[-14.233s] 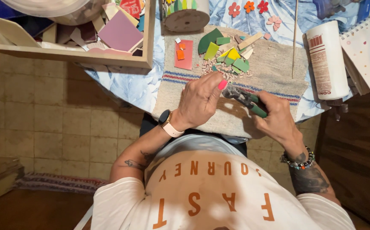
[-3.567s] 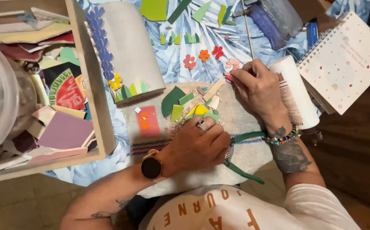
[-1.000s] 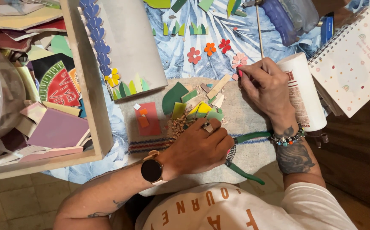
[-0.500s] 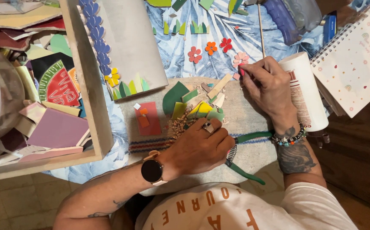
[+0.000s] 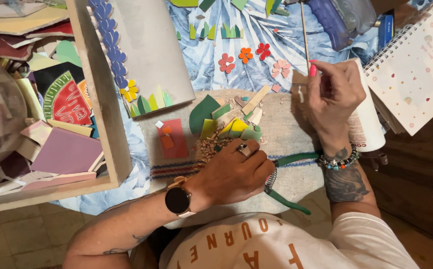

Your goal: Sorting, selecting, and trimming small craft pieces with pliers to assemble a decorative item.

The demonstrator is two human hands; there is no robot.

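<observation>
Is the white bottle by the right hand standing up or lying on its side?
Lying on its side. The white bottle stretches lengthwise across the table beside the spiral notebook, partly hidden behind the right hand.

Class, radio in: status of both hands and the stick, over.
Left hand on tile chips. Right hand pinching thin stick. Green nippers under left hand.

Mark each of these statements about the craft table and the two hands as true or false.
1. The right hand pinches a thin stick. True.
2. The left hand lies on the spiral notebook. False: it rests by the green-handled nippers and the pile of tile pieces.
3. The watch is on the left wrist. True.
4. The small flowers are all blue. False: they are red, orange and pink.
</observation>
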